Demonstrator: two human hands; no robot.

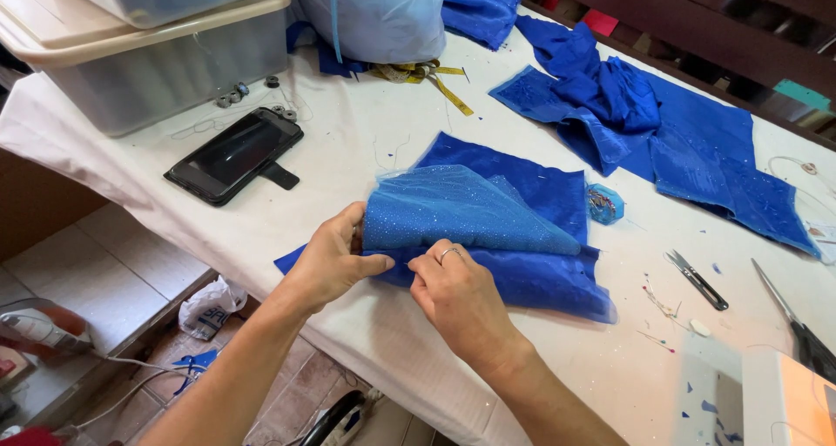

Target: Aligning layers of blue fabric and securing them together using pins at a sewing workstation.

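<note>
A stack of blue fabric pieces lies on the white-covered table, with a lighter sparkly blue tulle layer folded back on top. My left hand pinches the near left edge of the fabric between thumb and fingers. My right hand, with a ring on one finger, grips the same edge just to the right. The two hands are close together, almost touching.
A black phone in a wallet case lies at the left. Behind it stand plastic storage boxes. More blue fabric lies at the right. Thread snips, scissors, a yellow tape measure and a blue pin holder lie about.
</note>
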